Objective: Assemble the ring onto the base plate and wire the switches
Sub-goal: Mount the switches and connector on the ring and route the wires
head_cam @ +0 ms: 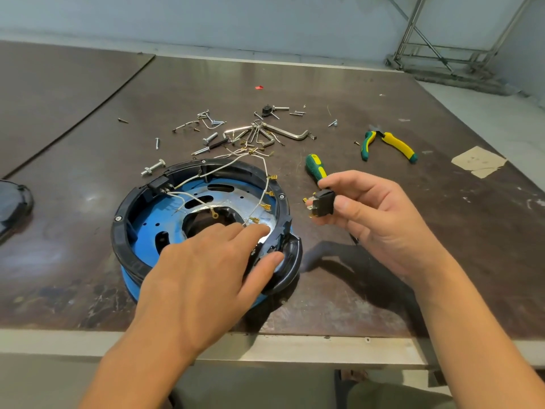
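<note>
Right grip [374, 219] around switch [324, 202]; left grip [200, 276] slack, perhaps touching ring [119, 231], near rim hidden.

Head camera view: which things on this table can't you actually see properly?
All in the head view:
- Ring and blue plate: near side hidden under the left hand.
- Screwdriver: shaft hidden behind the right hand.
- Switch: partly covered by that hand; metal tabs too small to count.
- Dark object: cut off by the left edge; unidentifiable.
</note>
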Tool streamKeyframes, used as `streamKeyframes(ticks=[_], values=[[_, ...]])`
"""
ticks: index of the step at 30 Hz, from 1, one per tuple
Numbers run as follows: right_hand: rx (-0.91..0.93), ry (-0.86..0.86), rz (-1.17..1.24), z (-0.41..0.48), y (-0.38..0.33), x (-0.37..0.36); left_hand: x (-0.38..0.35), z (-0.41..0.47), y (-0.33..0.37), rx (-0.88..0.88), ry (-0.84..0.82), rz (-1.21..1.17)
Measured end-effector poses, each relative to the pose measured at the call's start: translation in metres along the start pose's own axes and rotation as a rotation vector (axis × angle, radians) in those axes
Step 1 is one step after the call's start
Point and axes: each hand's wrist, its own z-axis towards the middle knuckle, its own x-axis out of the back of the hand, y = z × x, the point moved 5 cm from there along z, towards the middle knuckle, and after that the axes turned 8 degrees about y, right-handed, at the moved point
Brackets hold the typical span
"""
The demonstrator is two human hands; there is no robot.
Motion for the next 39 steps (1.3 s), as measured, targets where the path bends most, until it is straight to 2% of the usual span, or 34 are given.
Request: streamKeyframes(ticks=[3, 7, 11, 15, 19, 23, 26, 30, 36, 39], values=[[-0.028, -0.010, -0.036, -0.001, 0.004, -0.009, -0.001, 0.000, -0.001, 0.001, -0.011, -0.004], [-0.109, -0.034, -0.236, -0.003, 0.016, -0.015, 0.000, -0.001, -0.001, 0.005, -0.012, 0.000], [-0.237, -0.170, -0.197, -0.010, 0.017, -0.019, 0.000, -0.001, 0.000, 0.002, -0.015, 0.012], [-0.226, -0.200, -0.256, -0.013, 0.015, -0.025, 0.000, 0.000, 0.001, 0.002, -0.011, 0.022], [-0.255, -0.124, -0.213, -0.014, 0.015, -0.025, 0.000, 0.000, 0.000, 0.006, 0.000, 0.008], [-0.411, -0.071, -0.069, -0.015, 0.021, -0.022, 0.000, 0.000, 0.001, -0.030, -0.009, 0.001], [-0.477, -0.106, -0.017, -0.019, 0.021, -0.022, 0.000, 0.000, 0.002, -0.023, -0.018, 0.028], [-0.416, -0.181, -0.147, -0.021, 0.017, -0.023, -0.001, 0.001, 0.002, -0.017, -0.026, 0.056], [-0.210, -0.141, -0.352, -0.018, 0.006, -0.024, -0.002, 0.001, 0.002, -0.027, -0.040, 0.057], [-0.234, -0.148, -0.338, -0.018, 0.010, -0.026, -0.003, 0.001, 0.001, -0.035, -0.051, 0.048]])
